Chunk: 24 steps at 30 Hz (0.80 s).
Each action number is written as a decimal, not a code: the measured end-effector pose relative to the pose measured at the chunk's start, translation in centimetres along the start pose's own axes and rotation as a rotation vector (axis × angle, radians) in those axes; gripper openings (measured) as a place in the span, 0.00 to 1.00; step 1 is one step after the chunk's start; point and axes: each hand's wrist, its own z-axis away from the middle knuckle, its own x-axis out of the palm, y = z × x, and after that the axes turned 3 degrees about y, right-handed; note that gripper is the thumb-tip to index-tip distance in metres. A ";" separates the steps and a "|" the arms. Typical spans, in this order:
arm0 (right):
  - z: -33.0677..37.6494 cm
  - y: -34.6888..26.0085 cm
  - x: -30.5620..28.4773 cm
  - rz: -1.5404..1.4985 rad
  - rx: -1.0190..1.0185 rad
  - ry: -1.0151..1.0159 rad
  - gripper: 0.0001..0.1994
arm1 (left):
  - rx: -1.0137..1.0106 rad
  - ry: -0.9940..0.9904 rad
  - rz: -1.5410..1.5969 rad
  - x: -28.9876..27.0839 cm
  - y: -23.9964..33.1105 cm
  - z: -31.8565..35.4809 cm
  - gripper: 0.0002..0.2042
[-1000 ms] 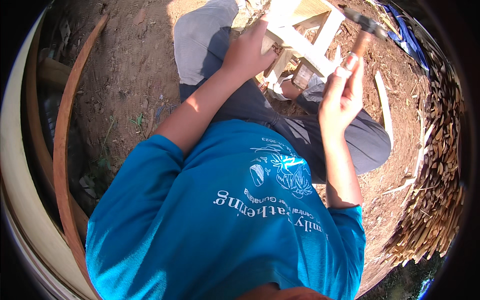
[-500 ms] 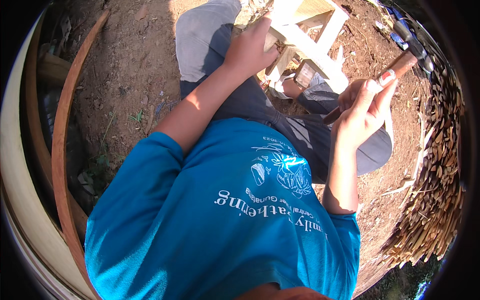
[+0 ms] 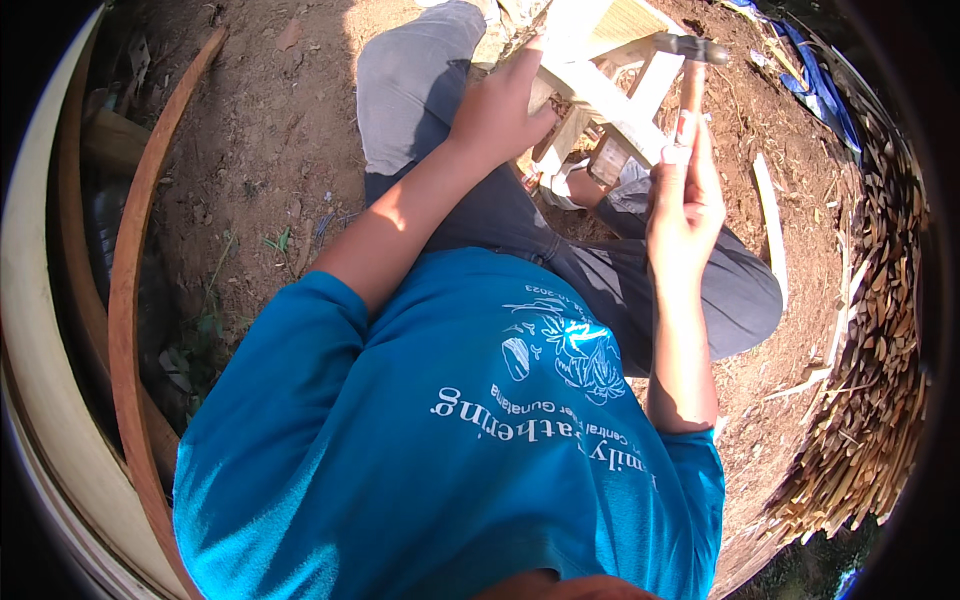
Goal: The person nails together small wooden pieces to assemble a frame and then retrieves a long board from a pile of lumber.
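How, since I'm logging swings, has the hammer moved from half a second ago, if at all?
Yes: the hammer swung left, away from the blue sheet and toward the wooden frame.

Tight through the middle: the pale wooden frame (image 3: 605, 98) filled the space between the left hand (image 3: 500, 115) and the right hand (image 3: 688, 210), with the hammer (image 3: 692, 47) crowding its right side! Out left, past the bent left knee (image 3: 415, 85), came the roomy stretch, open dirt (image 3: 270, 130) reaching to the curved timber (image 3: 127, 300). Right side, narrower: a pale slat (image 3: 769, 225) lay in that lane, and stacked sticks (image 3: 865, 340) walled off the edge.
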 end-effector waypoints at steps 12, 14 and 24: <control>0.6 -1.5 0.4 -0.070 -0.378 0.111 0.25 | -0.025 -0.069 -0.031 0.0 0.4 0.2 0.34; 0.2 3.1 0.6 0.210 -0.429 -0.024 0.21 | -0.034 -0.103 -0.024 0.1 1.1 0.1 0.34; 0.6 5.2 0.0 0.106 -0.235 -0.059 0.19 | -0.043 -0.067 0.009 0.2 1.2 0.0 0.33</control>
